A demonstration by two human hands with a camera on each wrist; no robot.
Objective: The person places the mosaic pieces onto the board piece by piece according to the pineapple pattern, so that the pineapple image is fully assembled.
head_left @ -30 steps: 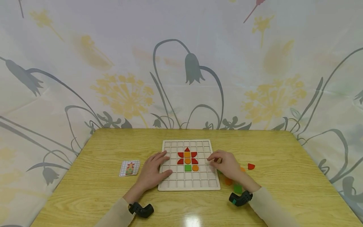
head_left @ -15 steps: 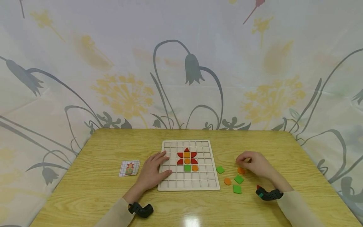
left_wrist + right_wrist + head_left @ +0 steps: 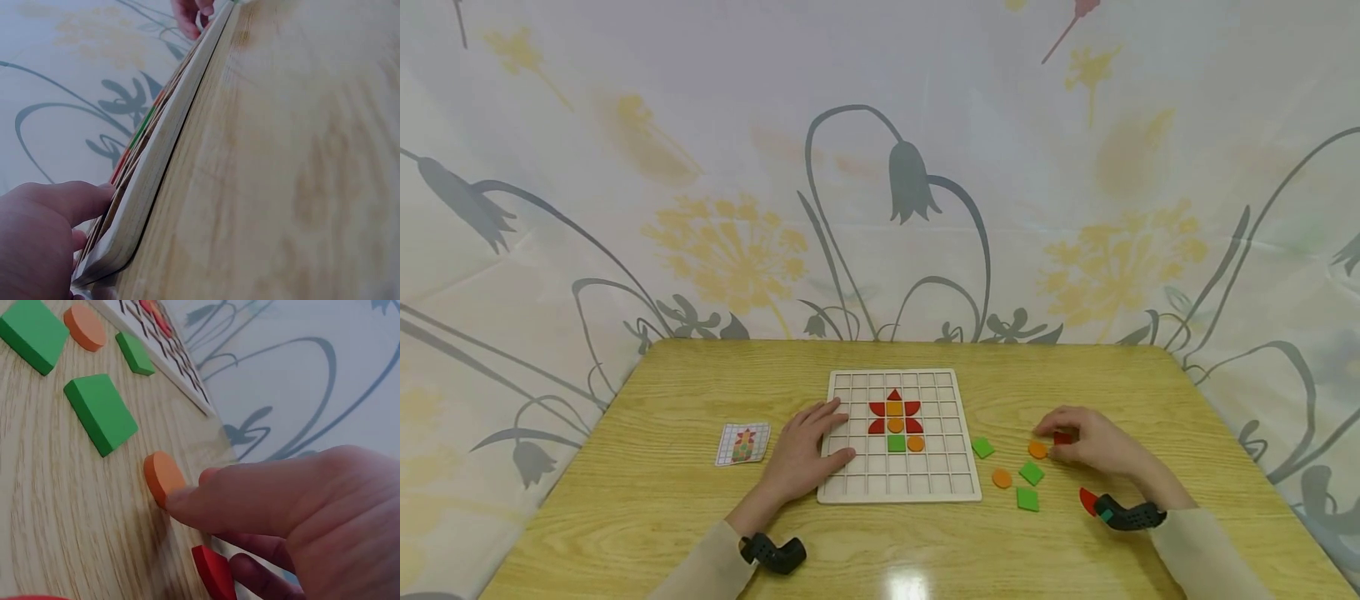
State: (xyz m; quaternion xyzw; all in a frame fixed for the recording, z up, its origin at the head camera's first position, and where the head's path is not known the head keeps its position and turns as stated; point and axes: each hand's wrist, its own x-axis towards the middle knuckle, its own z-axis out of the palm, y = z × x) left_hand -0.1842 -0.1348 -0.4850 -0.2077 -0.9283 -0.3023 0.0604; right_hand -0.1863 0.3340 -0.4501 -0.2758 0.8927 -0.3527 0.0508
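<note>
My left hand [image 3: 805, 448] rests on the left edge of the white grid board [image 3: 895, 492], fingers spread; the left wrist view shows its thumb against the rim. On the board, red pieces [image 3: 877, 409] surround an orange square [image 3: 895, 409] and an orange circle [image 3: 896, 426], with a green square [image 3: 897, 444] and another orange circle [image 3: 916, 444] below. My right hand [image 3: 1093, 442] is over the loose pieces, its thumb touching an orange disc [image 3: 162, 475] in the right wrist view; a red piece [image 3: 214, 572] lies beside its fingers. Whether the disc is pinched is unclear.
A small pattern card [image 3: 742, 444] lies left of the board. Right of the board are loose green squares [image 3: 1027, 499], an orange circle [image 3: 1002, 479] and a red piece [image 3: 1087, 501] near the right wrist camera. Behind the table hangs a flower-patterned cloth.
My right hand has moved from the board's right edge out to the loose pieces on the right, uncovering green and orange ones. The left hand has stayed in place.
</note>
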